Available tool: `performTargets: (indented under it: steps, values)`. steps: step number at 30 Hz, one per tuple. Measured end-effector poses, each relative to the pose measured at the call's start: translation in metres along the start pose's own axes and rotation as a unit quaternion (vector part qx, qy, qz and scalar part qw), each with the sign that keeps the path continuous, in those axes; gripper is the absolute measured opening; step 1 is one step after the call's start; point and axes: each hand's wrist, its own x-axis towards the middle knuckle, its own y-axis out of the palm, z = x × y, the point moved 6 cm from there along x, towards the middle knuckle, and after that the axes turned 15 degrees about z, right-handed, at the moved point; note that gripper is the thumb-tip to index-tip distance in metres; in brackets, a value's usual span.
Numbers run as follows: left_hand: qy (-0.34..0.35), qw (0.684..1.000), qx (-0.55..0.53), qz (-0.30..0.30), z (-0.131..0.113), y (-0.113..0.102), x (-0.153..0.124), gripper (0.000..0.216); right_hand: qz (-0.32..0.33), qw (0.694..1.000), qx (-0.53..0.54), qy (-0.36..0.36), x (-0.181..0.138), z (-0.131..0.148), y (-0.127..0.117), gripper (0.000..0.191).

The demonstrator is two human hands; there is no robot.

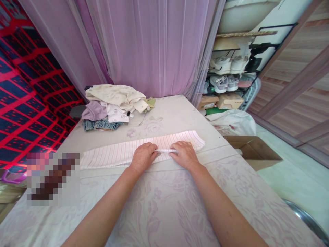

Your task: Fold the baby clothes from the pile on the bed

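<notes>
A pink-and-white striped garment (pixel 108 154) lies in a long, flat, folded strip across the bed-like surface (pixel 164 212) covered with a floral sheet. What kind of garment it is, I cannot tell. Near the strip's middle, my left hand (pixel 144 156) rests on it with fingers closed on its near edge. A short way to the right, my right hand (pixel 184 154) pinches the same edge. Between my fingertips the edge forms a narrow, slightly raised fold. The strip's right end runs past my right hand; its longer left part lies flat.
Behind the strip sits a pile of clothes (pixel 113 99), with a purple curtain (pixel 154 48) beyond. A red-and-navy checked cloth (pixel 31 85) hangs at left. To the right are a shoe rack (pixel 231 72) and an open cardboard box (pixel 252 151). A patch at left is pixelated.
</notes>
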Motion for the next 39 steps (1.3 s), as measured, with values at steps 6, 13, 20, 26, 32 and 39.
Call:
performTargets:
  steps: [6,13,20,26,32,39]
  values:
    - [0.002,0.999,-0.028,0.016,0.004,0.008,-0.003,0.021,-0.027,1.000,-0.010,0.005,-0.001,0.009,0.001,0.017]
    - [0.002,1.000,-0.024,-0.013,0.003,0.001,-0.001,0.016,-0.049,0.998,-0.042,-0.007,0.002,0.027,0.005,0.017]
    - [0.028,0.999,-0.018,-0.007,-0.001,0.009,-0.011,0.017,-0.054,0.996,-0.063,0.012,0.005,0.030,0.005,0.006]
    - [0.023,0.999,-0.017,-0.019,-0.001,0.017,-0.019,0.023,-0.013,0.999,-0.003,-0.030,0.006,0.022,0.007,0.008]
    - [0.023,0.999,-0.022,-0.044,0.003,0.023,-0.023,0.021,0.051,0.996,0.057,-0.037,-0.002,-0.022,-0.009,0.018]
    - [0.039,0.996,-0.026,-0.079,0.004,0.025,-0.026,0.020,0.064,0.992,0.102,-0.021,-0.007,-0.047,-0.009,0.014]
